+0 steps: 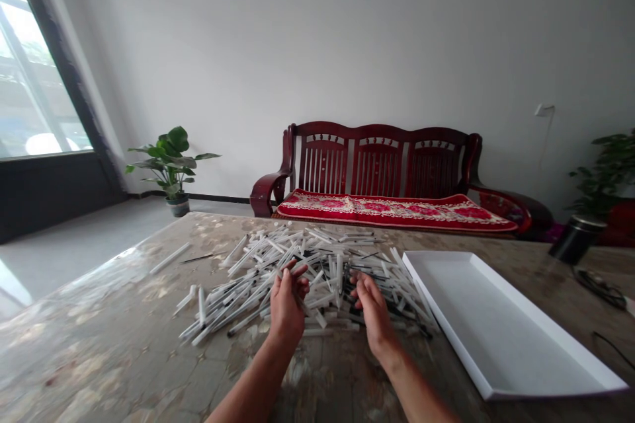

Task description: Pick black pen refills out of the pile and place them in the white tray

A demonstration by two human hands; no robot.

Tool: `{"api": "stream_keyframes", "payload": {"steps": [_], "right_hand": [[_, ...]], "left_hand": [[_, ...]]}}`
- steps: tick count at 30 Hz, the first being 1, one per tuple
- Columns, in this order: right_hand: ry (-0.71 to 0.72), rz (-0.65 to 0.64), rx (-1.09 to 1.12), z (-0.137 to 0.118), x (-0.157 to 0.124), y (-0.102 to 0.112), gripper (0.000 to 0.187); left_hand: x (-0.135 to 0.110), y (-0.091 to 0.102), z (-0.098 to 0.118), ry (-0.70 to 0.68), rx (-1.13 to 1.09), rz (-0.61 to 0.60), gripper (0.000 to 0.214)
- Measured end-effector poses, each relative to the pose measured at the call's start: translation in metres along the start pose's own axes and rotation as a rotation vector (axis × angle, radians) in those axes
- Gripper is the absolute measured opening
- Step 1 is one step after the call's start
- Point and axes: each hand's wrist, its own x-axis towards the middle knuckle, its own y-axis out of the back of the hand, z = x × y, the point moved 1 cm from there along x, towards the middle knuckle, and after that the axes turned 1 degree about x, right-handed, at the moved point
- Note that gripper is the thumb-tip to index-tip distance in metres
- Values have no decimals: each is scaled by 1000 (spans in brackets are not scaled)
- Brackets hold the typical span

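Pen parts between and beyond hands

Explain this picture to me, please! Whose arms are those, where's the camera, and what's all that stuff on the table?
There is no robot here. Those are a person's bare arms, and the camera sits on that person's head, looking forward and down. So you see roughly what they see. The left hand and right hand are over a messy pile of thin white, pen-like sticks, some with dark ends. The pile lies on a patterned table, with a shallow white tray to its right. Are the fingers holding anything? It's too blurry to tell. Behind the table is a dark red wooden bench.
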Motion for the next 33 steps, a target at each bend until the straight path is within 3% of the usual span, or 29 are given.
{"api": "stream_keyframes", "payload": {"steps": [3, 7, 12, 15, 21, 23, 26, 30, 33], "right_hand": [[-26, -82, 89, -10, -2, -4, 48], [28, -110, -104, -24, -10, -2, 47], [124, -318, -593, -40, -28, -6, 44], [109, -389, -713, -40, -31, -10, 38], [-37, -289, -398, -18, -17, -8, 33], [-67, -276, -294, -13, -14, -7, 34], [-34, -265, -275, -12, -15, -6, 31], [108, -222, -421, -19, -19, -5, 18], [135, -211, -493, -21, -21, -3, 16]], "left_hand": [[-4, -5, -7, 197, -101, -45, 26], [-11, -11, -19, 320, -190, -85, 16], [-17, -10, -28, 335, -248, -77, 15], [-17, -8, -28, 306, -245, -102, 13], [-24, -8, -25, 262, 6, -350, 32], [-26, -9, -26, 256, 83, -377, 39], [-27, -9, -30, 236, 117, -307, 45], [-19, -6, -29, 196, 76, -141, 42], [-12, -4, -21, 151, 53, -43, 38]]}}
